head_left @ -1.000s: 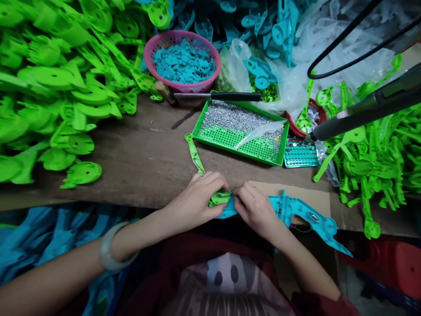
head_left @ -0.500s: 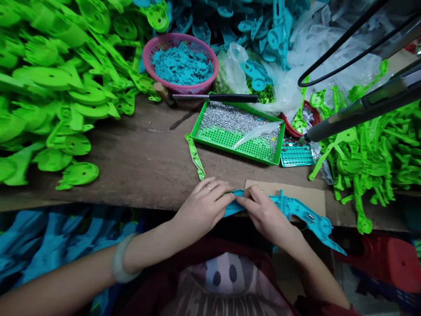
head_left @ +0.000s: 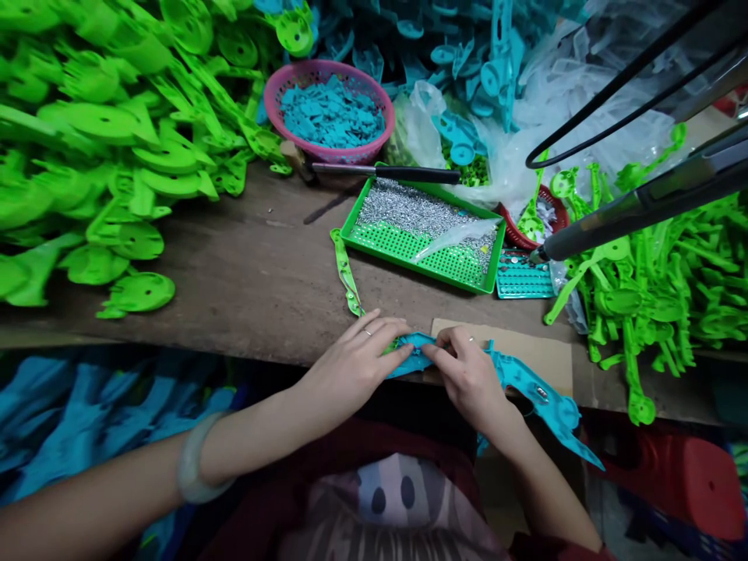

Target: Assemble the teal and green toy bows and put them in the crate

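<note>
A long blue moulded plastic part (head_left: 541,393) lies across the table's front edge, its pointed right end sticking out past the edge. My left hand (head_left: 363,357) is closed over its left end, where a bit of green plastic shows beside the fingers. Around its middle, my right hand (head_left: 472,380) grips with bent fingers, thumb and index pressed together on the part's inner side. Whether a small piece sits between those fingertips is hidden. A slim green plastic piece (head_left: 347,274) with a wire along it lies just beyond my left hand.
A green tray (head_left: 421,269) of small metal screws stands ahead, a screwdriver (head_left: 409,174) across its back rim. Behind is a pink basket (head_left: 272,101) of blue pieces. Green parts (head_left: 117,195) heap at left and right. A powered driver (head_left: 619,210) hangs in from the right.
The view has shifted slightly. Both hands stay on the blue part, which has tilted a little, its right end lower. More green shows by my left fingers.
</note>
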A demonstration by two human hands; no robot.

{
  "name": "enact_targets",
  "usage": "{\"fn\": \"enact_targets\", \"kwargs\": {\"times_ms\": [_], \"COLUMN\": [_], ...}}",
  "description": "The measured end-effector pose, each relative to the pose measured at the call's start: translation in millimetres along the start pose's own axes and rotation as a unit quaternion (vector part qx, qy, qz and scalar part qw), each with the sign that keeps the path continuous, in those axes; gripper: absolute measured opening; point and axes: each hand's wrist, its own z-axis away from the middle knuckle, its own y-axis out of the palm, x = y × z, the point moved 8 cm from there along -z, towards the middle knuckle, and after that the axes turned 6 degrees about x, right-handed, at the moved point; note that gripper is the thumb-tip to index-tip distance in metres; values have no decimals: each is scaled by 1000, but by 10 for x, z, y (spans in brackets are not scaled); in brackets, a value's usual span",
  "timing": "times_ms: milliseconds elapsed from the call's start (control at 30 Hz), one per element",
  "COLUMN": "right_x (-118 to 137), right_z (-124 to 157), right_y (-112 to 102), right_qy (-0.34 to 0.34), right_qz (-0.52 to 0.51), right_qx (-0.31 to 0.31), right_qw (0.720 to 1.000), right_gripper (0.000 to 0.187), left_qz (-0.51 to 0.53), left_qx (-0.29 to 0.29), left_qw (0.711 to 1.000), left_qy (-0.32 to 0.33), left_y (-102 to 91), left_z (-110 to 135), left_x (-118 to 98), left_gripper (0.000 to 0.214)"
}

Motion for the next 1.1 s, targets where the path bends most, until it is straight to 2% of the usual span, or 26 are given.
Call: {"fn": "enact_targets", "kwargs": {"times_ms": [200, 467, 667, 767, 867, 967, 1100], "right_x": [55, 2, -64, -184, -246, -244, -230], "right_z": [-61, -32, 53, 176, 265, 286, 272], "right_y": [-10, -27, -20, -43, -58, -62, -91], "right_qy": [-68, -96, -49, -13, -6, -15, -17], "right_qz": [111, 82, 52, 21, 10, 6, 9], "right_qx": [-1, 13, 59, 36, 1, -14, -29], "right_qw": [992, 992, 996, 999, 1000, 1000, 999], "right_gripper": [28, 26, 25, 32, 34, 35, 34], "left_qz": [-34, -60, -69, -39, -16, -77, -186], "left_qx": [-2, -5, 27, 54, 62, 50, 39], "left_qw": [999, 998, 997, 997, 998, 996, 982], "left_qy": [-5, 19, 23, 40, 13, -18, 9], "left_y": [-8, -23, -37, -38, -36, 2, 111], "left_z": [-25, -12, -86, -123, -143, -146, -134], "left_x": [-56, -82, -79, -83, -83, -149, -320], "left_gripper": [28, 32, 31, 29, 22, 26, 41]}}
